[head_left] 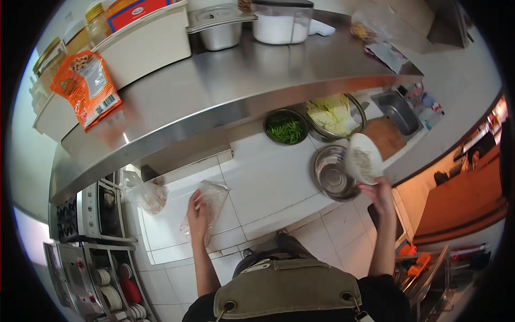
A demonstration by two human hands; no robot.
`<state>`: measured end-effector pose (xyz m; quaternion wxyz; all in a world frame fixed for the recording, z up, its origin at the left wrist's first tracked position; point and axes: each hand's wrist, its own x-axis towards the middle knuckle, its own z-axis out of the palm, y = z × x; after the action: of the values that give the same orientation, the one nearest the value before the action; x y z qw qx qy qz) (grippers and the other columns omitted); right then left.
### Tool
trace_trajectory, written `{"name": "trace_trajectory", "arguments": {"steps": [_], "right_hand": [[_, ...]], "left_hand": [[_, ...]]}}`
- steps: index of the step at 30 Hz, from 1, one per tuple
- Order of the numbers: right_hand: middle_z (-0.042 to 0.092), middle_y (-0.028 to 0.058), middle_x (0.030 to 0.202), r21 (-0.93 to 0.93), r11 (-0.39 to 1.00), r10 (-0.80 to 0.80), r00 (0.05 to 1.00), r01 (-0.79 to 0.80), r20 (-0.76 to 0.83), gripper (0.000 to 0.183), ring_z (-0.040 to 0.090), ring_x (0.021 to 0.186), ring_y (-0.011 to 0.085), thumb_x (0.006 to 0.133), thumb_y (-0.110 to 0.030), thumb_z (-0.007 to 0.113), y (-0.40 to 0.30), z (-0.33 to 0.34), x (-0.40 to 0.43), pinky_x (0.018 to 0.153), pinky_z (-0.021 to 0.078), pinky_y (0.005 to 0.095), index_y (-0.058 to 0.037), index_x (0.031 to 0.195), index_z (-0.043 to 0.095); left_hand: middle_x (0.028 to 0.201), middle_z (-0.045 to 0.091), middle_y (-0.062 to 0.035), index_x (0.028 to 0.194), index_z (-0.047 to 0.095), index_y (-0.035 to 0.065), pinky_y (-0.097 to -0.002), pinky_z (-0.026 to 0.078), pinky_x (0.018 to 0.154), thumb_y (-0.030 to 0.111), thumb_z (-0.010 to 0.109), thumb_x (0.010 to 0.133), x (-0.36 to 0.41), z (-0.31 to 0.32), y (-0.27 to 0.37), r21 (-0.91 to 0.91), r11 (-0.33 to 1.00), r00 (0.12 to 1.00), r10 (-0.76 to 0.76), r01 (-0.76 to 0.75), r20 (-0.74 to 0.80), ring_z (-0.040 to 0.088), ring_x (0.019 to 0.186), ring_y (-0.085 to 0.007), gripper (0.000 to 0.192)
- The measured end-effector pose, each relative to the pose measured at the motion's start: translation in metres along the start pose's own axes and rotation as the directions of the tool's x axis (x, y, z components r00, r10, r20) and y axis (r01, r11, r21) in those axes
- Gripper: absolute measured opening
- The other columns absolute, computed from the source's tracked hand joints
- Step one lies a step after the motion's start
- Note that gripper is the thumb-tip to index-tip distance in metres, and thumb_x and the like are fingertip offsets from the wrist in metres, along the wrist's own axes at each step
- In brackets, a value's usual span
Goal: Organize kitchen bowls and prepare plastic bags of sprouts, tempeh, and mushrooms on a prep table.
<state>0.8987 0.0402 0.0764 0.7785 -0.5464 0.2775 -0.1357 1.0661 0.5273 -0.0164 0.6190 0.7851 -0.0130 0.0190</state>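
At the right of the counter, my right hand [377,195] grips the rim of a white bowl [353,149]. The bowl is tilted and has pale, fine pieces [363,163] inside. Below and left of it, a stainless steel bowl [334,172] rests on the white tiles; no food shows in its visible part. My left hand [198,213] is over a clear plastic bag [215,197] lying on the counter. Its fingers are bent, and whether they grip the bag is hidden.
Behind the steel bowl stand a bowl of cut green vegetables [285,128] and a bowl of shredded cabbage [332,114]. A sink [398,112] and brown board [384,137] lie to the right. A steel shelf [257,76] overhangs the counter. Another plastic bag [149,197] sits left.
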Motion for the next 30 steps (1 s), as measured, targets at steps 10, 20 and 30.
{"name": "trace_trajectory", "arguments": {"steps": [10,20,30], "right_hand": [[0.056,0.0062,0.097,-0.022,0.918,-0.396,0.914,0.396,-0.086,0.033,0.052,0.081,0.0178,0.089,-0.022,0.050,-0.004,-0.291,0.229,0.074,0.0434,0.0294,-0.0010,0.113,0.053],[0.055,0.0091,0.090,-0.372,0.921,-0.256,0.900,0.116,-0.353,0.027,0.052,0.078,0.0204,0.089,-0.013,0.044,-0.010,-0.364,0.350,0.070,0.0464,0.0332,-0.0009,0.112,0.053],[0.058,0.0207,0.100,-0.724,-0.277,-0.451,0.751,-0.632,-0.483,0.042,0.057,0.096,0.0298,0.090,-0.026,0.043,-0.014,-0.304,0.334,0.080,0.0479,0.0365,0.0039,0.119,0.047]], "left_hand": [[0.116,0.052,-0.0149,0.112,0.054,0.0040,-0.0380,0.038,0.093,0.007,0.052,0.083,-0.049,-0.073,-0.027,0.434,0.890,0.850,0.118,0.138,-0.513,0.049,0.109,-0.0314,0.030],[0.114,0.053,-0.0144,0.112,0.054,0.0057,-0.0390,0.039,0.092,0.010,0.054,0.084,-0.090,-0.090,-0.042,0.477,0.817,0.796,0.038,0.324,-0.605,0.049,0.109,-0.0316,0.029],[0.113,0.054,-0.0176,0.115,0.053,0.0035,-0.0378,0.040,0.091,0.020,0.066,0.078,-0.062,-0.064,-0.040,0.467,0.871,0.883,0.093,0.152,-0.460,0.051,0.106,-0.0340,0.042]]}}
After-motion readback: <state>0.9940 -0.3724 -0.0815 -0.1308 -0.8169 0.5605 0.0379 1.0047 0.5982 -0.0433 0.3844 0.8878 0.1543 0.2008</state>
